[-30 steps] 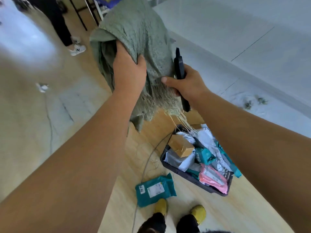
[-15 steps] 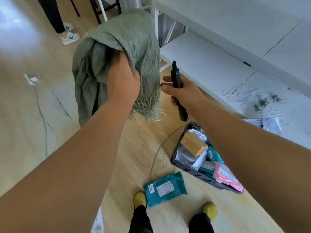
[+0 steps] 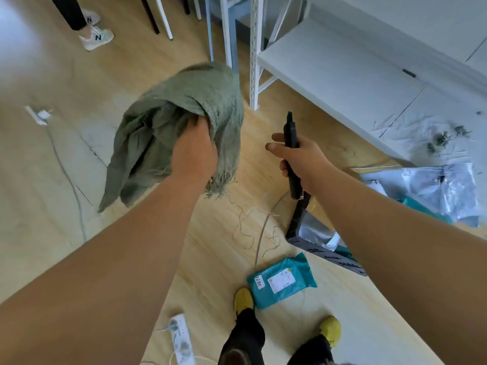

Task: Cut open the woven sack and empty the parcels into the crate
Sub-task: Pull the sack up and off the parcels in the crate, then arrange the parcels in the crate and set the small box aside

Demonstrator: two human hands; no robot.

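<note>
Head view, scanning from the left: a cable (image 3: 66, 177) trails across the wooden floor (image 3: 79, 83), and well off at the top someone's sneakers (image 3: 96, 35) stand by chair legs. Next comes the woven sack (image 3: 174, 135), green, limp and crumpled, hanging in the air with its frayed cut edge dangling; the left hand (image 3: 195, 154) has its grip bunched tight into the cloth, which to my eye is how one carries off a bag that has nothing left in it. Loose threads (image 3: 245, 230) lie on the floor below it. Just right of the sack, apart from it, the right hand (image 3: 300, 159) has its grip curled round a black cutter (image 3: 291, 154), the tool upright and pointing away from the body, probably held so only because the cutting is done. Near the yellow shoes (image 3: 243, 299) a teal parcel (image 3: 283, 280) lies on the floor beside the dark crate (image 3: 297, 227), not in it, so I judge that one stray remains to be picked up. The crate, mostly hidden by the right forearm, shows silver and teal packages inside. Farthest right stands a white shelf unit (image 3: 329, 72).
</note>
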